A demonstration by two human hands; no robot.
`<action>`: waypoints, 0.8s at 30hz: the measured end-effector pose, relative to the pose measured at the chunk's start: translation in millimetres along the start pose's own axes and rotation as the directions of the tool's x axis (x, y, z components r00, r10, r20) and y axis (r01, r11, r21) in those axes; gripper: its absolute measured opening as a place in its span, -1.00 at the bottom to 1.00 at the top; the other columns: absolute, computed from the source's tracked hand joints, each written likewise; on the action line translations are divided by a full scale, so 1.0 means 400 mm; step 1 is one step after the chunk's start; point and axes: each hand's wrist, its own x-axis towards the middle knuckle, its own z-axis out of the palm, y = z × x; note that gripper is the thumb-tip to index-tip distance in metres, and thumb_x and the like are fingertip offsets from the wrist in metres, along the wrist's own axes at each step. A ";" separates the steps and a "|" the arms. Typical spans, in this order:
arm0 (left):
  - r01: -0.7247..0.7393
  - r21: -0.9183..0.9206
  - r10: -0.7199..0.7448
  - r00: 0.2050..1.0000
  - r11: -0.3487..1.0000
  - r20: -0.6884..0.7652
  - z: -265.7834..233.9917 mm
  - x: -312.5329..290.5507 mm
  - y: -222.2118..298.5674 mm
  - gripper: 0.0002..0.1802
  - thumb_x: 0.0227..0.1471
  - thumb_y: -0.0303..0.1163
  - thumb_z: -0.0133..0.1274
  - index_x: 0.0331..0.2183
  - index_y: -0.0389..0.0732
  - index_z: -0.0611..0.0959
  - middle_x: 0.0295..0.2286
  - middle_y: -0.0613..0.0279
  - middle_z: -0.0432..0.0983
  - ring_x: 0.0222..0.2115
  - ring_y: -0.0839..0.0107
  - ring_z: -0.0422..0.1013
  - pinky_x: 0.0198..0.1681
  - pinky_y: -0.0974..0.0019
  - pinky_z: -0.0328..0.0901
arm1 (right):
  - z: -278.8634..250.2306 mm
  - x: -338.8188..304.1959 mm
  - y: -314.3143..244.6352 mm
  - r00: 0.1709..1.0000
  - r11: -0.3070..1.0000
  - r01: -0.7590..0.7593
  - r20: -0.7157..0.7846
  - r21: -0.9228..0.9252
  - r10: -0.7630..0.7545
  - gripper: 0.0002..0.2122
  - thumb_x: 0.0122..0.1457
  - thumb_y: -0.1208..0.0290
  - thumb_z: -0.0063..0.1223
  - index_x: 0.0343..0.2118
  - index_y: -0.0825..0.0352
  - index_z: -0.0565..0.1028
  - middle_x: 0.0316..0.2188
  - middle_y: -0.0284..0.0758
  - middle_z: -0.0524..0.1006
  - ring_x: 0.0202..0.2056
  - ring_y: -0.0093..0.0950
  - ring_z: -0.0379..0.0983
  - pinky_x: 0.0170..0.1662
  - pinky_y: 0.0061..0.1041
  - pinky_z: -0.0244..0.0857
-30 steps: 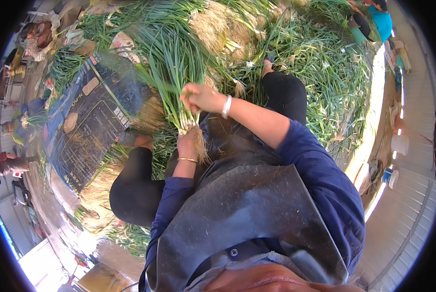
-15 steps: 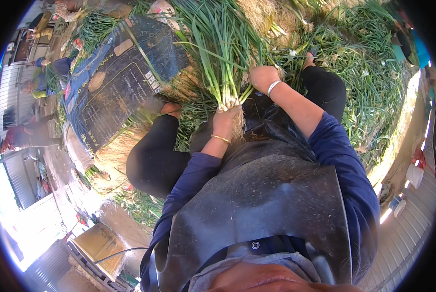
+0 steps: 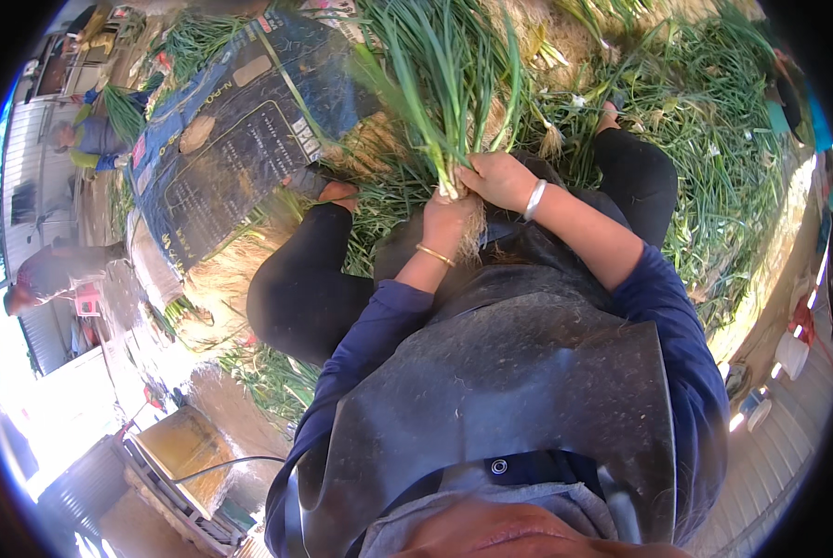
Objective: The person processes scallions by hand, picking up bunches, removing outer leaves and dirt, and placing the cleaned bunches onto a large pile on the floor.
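Note:
A bunch of green onions (image 3: 440, 84) stands up from my lap, its long leaves fanning away from me. My left hand (image 3: 447, 221) is closed around the white root ends, and pale stringy roots hang out beside the palm. Right against it, my right hand (image 3: 502, 180) is closed on the lower stems, its fingertips touching the bunch just above my left hand. How many stalks each hand grips is hidden by the fingers. A dark apron (image 3: 500, 409) covers my lap beneath both hands.
Loose green leaves (image 3: 705, 195) cover the ground on the right. A dark printed sack (image 3: 240, 130) lies over rooty bundles at the left. More straw-coloured roots (image 3: 537, 56) are piled ahead. Two other people are at the far left, one in a dark red top (image 3: 59, 272).
My right hand has moved left, against my left hand, and now grips the stems lower down. The bunch looks thinner. At the far left, a person now holds up green stalks.

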 end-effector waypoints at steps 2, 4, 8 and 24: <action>-0.258 0.163 0.242 0.964 0.952 0.109 -0.058 0.029 -0.065 -0.77 -0.04 -0.52 -0.01 -0.25 -0.32 0.48 -0.37 0.24 0.49 -0.37 0.44 0.41 -0.30 0.43 0.32 | -0.014 0.013 -0.030 0.928 0.922 -0.212 0.361 0.323 0.086 -0.66 0.15 0.14 -0.12 -0.42 0.38 0.48 -0.56 -0.39 0.51 -0.53 -0.43 0.38 -0.41 -0.51 0.29; -0.356 0.213 0.321 0.929 0.910 0.184 -0.179 0.074 -0.168 -0.77 0.01 -0.45 -0.08 -0.25 -0.34 0.47 -0.39 0.19 0.48 -0.38 0.39 0.41 -0.32 0.40 0.33 | -0.042 0.022 -0.118 0.760 0.632 -0.431 0.637 0.644 -0.131 -0.70 0.14 0.19 -0.11 -0.44 0.37 0.49 -0.56 -0.39 0.49 -0.54 -0.50 0.36 -0.42 -0.55 0.27; 0.065 -0.136 -0.058 0.997 0.989 0.052 -0.159 0.061 -0.092 -0.79 0.02 -0.37 -0.09 -0.35 -0.33 0.49 -0.45 0.14 0.46 -0.45 0.33 0.41 -0.43 0.38 0.34 | -0.049 -0.006 -0.180 0.959 0.351 -0.227 0.270 0.908 -0.080 -0.76 0.14 0.40 -0.16 -0.62 0.34 0.42 -0.72 -0.43 0.38 -0.71 -0.65 0.25 -0.58 -0.68 0.18; 0.399 -0.264 -0.392 0.916 0.878 0.080 -0.086 -0.018 0.063 -0.70 -0.04 -0.39 0.07 -0.23 -0.27 0.45 -0.54 0.22 0.49 -0.64 0.46 0.41 -0.64 0.47 0.30 | 0.073 0.106 0.036 0.759 0.056 -0.468 0.369 0.882 0.537 -0.81 0.13 0.37 0.03 -0.31 0.38 0.35 -0.57 -0.36 0.45 -0.70 -0.62 0.24 -0.66 -0.62 0.12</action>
